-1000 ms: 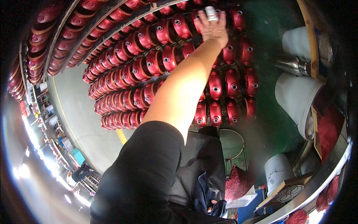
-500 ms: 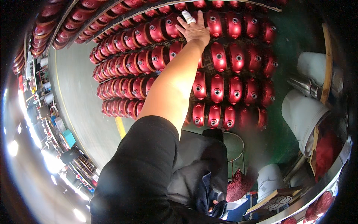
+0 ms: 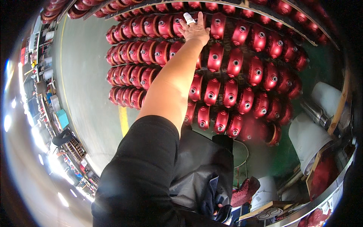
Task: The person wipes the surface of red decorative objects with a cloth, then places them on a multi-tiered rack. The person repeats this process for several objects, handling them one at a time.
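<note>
My left hand (image 3: 196, 31) reaches far forward over the back row of glossy red rounded parts (image 3: 217, 26). Its fingers are spread and nothing is grasped; one finger wears a white wrap (image 3: 189, 18). The hand appears to rest on or just above the parts; contact is not clear. Each red part bulges and carries a small metal ring fitting in its middle. They stand in several curved rows on both sides of my bare forearm, which hides some. Low in view, a few fingertips of my right hand (image 3: 217, 210) show beside dark blue cloth (image 3: 212, 193); the rest is hidden.
More red parts stand behind a long board edge (image 3: 261, 16). At right are a white bucket (image 3: 307, 138), a metal cylinder (image 3: 314, 112) and a wooden strip (image 3: 340, 100). A fuzzy maroon object (image 3: 245, 192) lies near a thin wire hoop (image 3: 247, 153). Cluttered shelves line the left.
The view has turned, so the rows of red parts now slant down toward the right and more show there. My left hand stays spread over the back row.
</note>
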Tool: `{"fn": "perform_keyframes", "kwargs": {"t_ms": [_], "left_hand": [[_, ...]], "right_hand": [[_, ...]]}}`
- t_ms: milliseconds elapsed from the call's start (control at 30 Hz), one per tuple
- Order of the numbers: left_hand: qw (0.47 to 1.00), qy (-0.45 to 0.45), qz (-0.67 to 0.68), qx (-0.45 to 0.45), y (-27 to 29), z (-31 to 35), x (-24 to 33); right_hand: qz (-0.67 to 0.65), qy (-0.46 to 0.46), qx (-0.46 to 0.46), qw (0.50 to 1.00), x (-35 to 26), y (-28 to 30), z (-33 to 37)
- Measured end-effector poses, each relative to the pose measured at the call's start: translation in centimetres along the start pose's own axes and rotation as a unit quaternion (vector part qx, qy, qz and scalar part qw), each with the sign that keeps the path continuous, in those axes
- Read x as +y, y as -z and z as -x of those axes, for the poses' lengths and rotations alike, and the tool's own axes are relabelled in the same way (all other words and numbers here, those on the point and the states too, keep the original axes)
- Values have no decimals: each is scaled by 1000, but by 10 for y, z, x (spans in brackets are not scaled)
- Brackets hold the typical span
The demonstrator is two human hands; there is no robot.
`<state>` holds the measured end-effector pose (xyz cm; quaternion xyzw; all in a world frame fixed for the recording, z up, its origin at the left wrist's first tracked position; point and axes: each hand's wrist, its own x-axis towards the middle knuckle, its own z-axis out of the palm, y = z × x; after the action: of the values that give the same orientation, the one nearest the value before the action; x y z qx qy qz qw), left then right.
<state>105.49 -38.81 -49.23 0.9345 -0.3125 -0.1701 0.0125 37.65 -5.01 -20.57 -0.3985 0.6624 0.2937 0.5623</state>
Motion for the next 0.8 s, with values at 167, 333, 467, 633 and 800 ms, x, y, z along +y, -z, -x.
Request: {"fn": "perform_keyframes", "kwargs": {"t_ms": [167,333,467,633,800], "left_hand": [[993,-6,-17,-121,4,-11,-43],[999,-9,-38,-4,13,-19,-89],[995,65,-73,4,32,-34,-153],[991,51,-12,-125,37,-44,-189],[998,62,-7,5,46,-51,-234]], "right_hand": [[6,-28,-2,1000,-16,-9,1],[15,-44,-4,999,-36,-21,2],[19,-57,-5,998,-52,-35,3],[28,-72,-6,997,-72,-53,2],[36,-86,-5,996,-93,-70,6]]}}
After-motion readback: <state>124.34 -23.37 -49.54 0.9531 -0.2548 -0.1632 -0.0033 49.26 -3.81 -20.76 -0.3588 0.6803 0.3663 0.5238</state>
